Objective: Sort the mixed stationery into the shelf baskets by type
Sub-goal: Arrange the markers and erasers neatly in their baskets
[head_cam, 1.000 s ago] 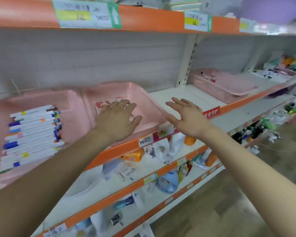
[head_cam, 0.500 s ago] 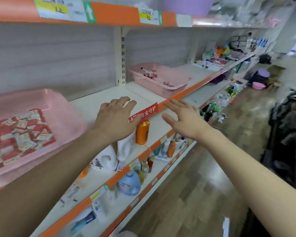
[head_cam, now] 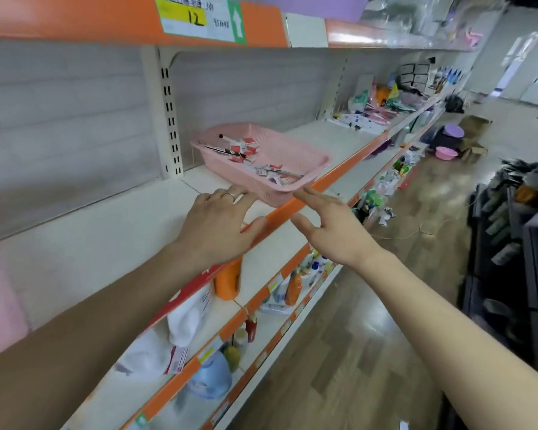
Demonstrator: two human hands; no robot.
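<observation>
With the left hand and right hand both empty, fingers loosely spread, and the pink basket of mixed stationery just beyond their fingertips, best grip its near corners evenly and draw it level.

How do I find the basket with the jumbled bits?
Find the white shelf with the orange front edge. Just past the left hand and right hand sits a pink mesh basket. Only it shows loose red-and-white packets and pens inside.
</observation>
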